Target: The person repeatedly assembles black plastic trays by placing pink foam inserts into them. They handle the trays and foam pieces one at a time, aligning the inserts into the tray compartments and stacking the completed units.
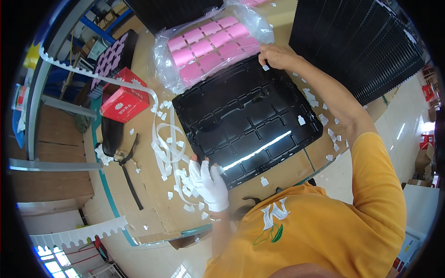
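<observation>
Glossy black plastic tray (pixel 232 130) with moulded ridges, crinkled shiny clear plastic bag (pixel 263 28), matt pink pieces (pixel 201 47), matt white cloth glove (pixel 212 190), matt orange cloth shirt (pixel 333 222), smooth red cardboard box (pixel 130 110), papery white scraps (pixel 264 181), ribbed black plastic stack (pixel 347 41), smooth grey metal post (pixel 35 116), shiny floor (pixel 394 127)

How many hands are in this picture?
2: the white-gloved left hand at the near left corner of the black tray, and the bare right hand at its far edge.
</observation>
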Tool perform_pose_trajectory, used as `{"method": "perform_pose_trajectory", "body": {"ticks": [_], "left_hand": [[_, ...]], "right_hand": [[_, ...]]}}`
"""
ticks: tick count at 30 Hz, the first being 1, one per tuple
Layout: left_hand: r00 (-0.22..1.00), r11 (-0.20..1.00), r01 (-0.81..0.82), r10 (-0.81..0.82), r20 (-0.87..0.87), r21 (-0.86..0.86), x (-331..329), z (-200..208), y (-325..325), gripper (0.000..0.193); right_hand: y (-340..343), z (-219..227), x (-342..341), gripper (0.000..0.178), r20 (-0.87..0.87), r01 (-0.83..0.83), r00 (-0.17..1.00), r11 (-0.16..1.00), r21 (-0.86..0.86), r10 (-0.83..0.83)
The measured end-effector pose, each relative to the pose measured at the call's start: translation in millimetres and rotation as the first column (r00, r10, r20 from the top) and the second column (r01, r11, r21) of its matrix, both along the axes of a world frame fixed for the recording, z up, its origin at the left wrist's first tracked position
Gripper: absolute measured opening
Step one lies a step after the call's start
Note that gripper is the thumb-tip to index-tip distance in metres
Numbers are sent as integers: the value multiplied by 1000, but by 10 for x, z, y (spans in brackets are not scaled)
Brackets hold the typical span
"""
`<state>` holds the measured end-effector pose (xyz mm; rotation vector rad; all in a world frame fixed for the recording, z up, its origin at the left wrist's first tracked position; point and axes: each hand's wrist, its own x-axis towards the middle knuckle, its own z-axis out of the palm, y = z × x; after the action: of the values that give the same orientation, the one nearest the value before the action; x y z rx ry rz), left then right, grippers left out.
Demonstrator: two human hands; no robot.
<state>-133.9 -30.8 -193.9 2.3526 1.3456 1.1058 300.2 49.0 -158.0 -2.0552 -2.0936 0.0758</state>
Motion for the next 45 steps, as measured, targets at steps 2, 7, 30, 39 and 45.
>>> {"method": "perform_pose_trajectory", "body": {"ticks": [2,7,30,39,45], "left_hand": [[999,999,2,1,53,-44,-16,-45,-16,18],[999,989,31,-29,16,-147,-86,-144,-19,22],[997,991,58,-50,65,-119,-69,-135,-21,21],[995,988,88,-82,59,-124,-67,-141,0,22],[993,987,87,-75,90,-138,-69,-155,-9,21]], "right_hand": [[-5,46,-28,17,-59,33,998,999,-33,-35],[-130,23,-51,18,6,6,1000,997,82,-6],[-127,87,-122,20,57,-66,996,997,-34,68],[-178,139,-84,6,126,-103,986,994,-46,108],[-67,130,-46,3,48,-93,994,994,-55,96]]}}
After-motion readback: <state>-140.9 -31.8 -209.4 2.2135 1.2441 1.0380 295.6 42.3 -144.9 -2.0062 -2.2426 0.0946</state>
